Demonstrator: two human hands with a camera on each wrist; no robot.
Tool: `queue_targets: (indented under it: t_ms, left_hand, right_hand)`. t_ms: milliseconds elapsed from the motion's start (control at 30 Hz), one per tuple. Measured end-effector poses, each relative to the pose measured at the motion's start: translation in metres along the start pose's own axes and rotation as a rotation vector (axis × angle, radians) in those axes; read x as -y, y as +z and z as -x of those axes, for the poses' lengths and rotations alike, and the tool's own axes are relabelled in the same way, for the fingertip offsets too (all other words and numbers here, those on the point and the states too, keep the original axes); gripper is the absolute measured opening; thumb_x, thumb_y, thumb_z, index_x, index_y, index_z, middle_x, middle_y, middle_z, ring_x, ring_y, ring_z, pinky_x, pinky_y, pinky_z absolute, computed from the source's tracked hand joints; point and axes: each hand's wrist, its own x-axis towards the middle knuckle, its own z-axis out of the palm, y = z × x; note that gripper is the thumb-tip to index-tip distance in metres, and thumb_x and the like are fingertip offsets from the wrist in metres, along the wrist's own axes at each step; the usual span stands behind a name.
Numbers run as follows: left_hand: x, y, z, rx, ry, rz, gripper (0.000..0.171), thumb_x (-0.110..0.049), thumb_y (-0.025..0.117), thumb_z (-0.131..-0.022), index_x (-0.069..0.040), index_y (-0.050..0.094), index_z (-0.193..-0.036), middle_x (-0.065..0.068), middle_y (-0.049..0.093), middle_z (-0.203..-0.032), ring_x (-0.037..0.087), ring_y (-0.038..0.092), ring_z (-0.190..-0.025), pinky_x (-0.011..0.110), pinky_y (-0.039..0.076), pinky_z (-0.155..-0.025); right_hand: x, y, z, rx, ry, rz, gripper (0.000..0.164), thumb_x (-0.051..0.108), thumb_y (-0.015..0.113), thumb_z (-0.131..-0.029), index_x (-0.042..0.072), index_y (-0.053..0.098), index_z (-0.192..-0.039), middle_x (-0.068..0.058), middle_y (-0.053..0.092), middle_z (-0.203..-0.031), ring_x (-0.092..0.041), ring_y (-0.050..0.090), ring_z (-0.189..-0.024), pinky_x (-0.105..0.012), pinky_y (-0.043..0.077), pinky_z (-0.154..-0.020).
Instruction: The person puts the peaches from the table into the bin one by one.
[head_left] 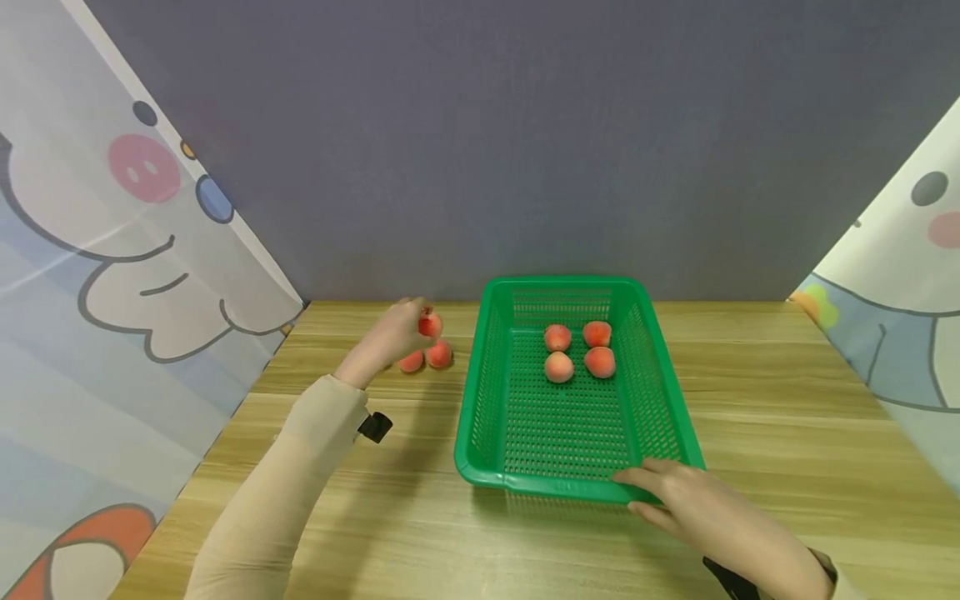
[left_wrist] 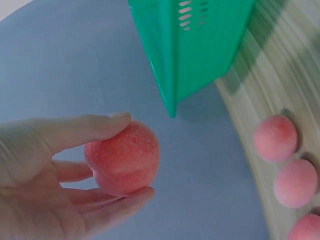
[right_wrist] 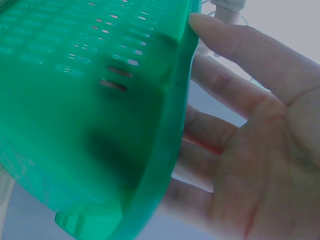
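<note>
My left hand (head_left: pixel 401 327) holds a reddish peach (left_wrist: pixel 126 159) between thumb and fingers, raised above the table left of the green plastic basket (head_left: pixel 480 467). Below that hand, more peaches lie on the wood; one peach (head_left: pixel 439 354) shows plainly beside another peach (head_left: pixel 410 361), and the left wrist view has a third peach (left_wrist: pixel 306 229) cut off at its edge. Inside the basket, several peaches sit grouped toward the far half, among them a paler peach (head_left: pixel 558 367). At the basket's near right corner, my right hand (right_wrist: pixel 250 135) grips the rim with thumb and fingers.
The basket stands on a wood-grained table (head_left: pixel 360 508). A plain grey wall (head_left: pixel 525 150) rises behind the table. Cartoon-printed panels flank it, a left panel (head_left: pixel 90 333) and a right panel (head_left: pixel 915 350).
</note>
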Motion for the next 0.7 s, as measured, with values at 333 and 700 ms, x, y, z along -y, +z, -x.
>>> queue_targets:
  t_ms: [333,700]
  left_hand:
    - [-0.03,0.001,-0.014,0.014,0.097,-0.006,0.042,-0.008,0.062,-0.077,0.003,0.05,-0.116,0.015,0.053,-0.106,0.024,0.046,-0.088,0.032,0.041,-0.07]
    - [-0.063,0.005,-0.024,0.047,0.166,-0.036,0.045,-0.009,0.065,-0.076,0.001,0.051,-0.118,0.013,0.054,-0.11,0.026,0.047,-0.098,0.034,0.04,-0.08]
  right_hand:
    - [0.0,0.001,0.0,-0.001,0.004,-0.003,0.027,0.021,0.065,-0.078,0.012,0.063,-0.104,-0.016,0.06,-0.099,-0.036,0.058,-0.089,-0.047,0.048,-0.068]
    - [0.0,0.001,0.0,-0.012,0.003,0.002,0.027,0.021,0.065,-0.078,0.012,0.063,-0.103,-0.014,0.061,-0.098,-0.035,0.058,-0.089,-0.045,0.049,-0.067]
